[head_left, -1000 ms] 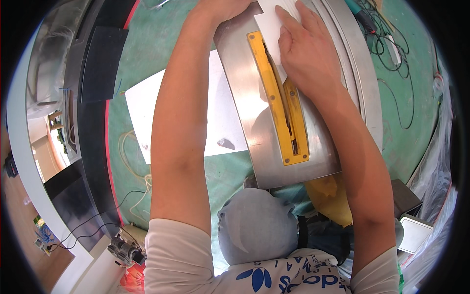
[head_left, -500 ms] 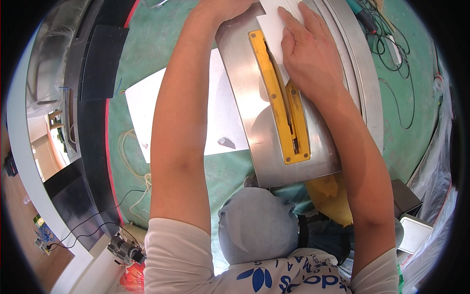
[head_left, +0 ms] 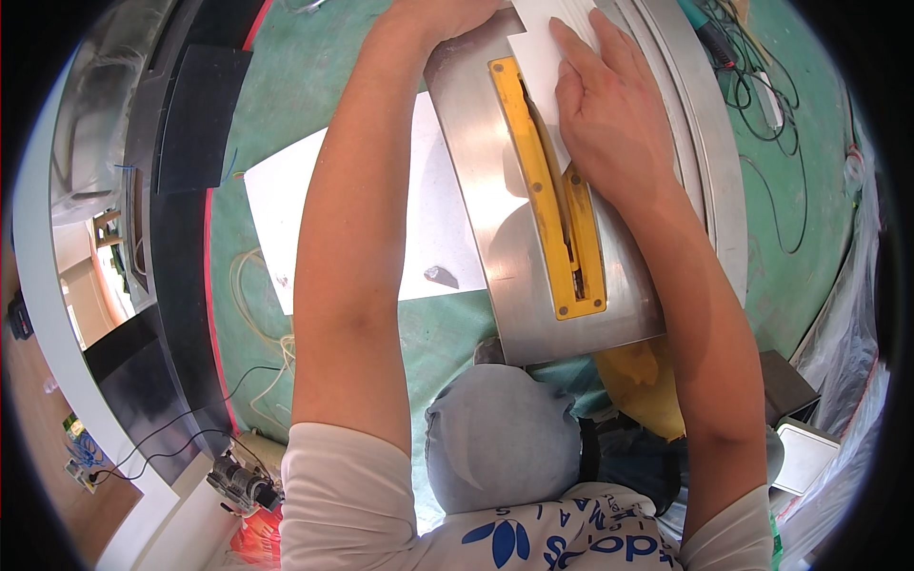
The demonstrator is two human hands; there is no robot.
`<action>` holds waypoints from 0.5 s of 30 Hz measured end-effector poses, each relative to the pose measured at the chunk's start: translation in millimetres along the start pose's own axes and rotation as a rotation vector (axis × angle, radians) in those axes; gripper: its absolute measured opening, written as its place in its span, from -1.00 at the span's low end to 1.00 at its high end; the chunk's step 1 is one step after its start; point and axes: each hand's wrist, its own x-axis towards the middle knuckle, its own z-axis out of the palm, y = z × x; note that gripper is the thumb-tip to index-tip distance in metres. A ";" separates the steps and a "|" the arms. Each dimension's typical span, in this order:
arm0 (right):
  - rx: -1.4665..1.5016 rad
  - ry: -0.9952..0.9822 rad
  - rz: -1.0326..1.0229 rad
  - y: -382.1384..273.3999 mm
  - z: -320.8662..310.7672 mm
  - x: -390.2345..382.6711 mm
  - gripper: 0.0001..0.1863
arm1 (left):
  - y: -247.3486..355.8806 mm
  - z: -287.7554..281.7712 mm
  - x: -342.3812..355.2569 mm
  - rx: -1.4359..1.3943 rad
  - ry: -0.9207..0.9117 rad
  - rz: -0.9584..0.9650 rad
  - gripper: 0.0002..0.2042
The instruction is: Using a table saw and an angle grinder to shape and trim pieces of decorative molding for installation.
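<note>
A metal saw table (head_left: 466, 124) with a long yellow slotted insert plate (head_left: 536, 190) lies in front of me. Across its far part rests a white board (head_left: 538, 57) with a notched edge, running out of the top of the picture. My right hand (head_left: 614, 114) lies on this board with its fingers stretched out, just right of the insert's far half. At the top edge, left of the board, is my left hand (head_left: 447, 14); its fingers are cut off by the frame. Inside the slot it is dark, and I cannot make out a blade.
A white sheet (head_left: 443, 209) lies on the green floor covering (head_left: 457, 328) left of the saw table. Cables and a teal power tool (head_left: 700, 24) are at the far right. Dark panels (head_left: 205, 119) stand left, a machine (head_left: 238, 481) lower left, and a yellow bag (head_left: 643, 381) below the table.
The saw table sits slightly further right in the picture. My right hand and the white board have shifted slightly right with it; both hands keep nearly the same pose.
</note>
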 end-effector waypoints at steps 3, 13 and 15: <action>-0.056 0.134 -0.130 9.4 8.0 -2.2 -0.56 | -0.1 1.8 1.9 0.009 0.000 0.018 -0.49; -0.040 0.113 -0.118 6.2 5.2 -4.3 -0.56 | -0.8 3.1 -1.3 0.061 0.023 0.032 -0.49; -0.038 0.109 -0.114 5.4 4.5 -5.6 -0.56 | -0.9 1.9 -1.1 0.053 0.006 0.034 -0.49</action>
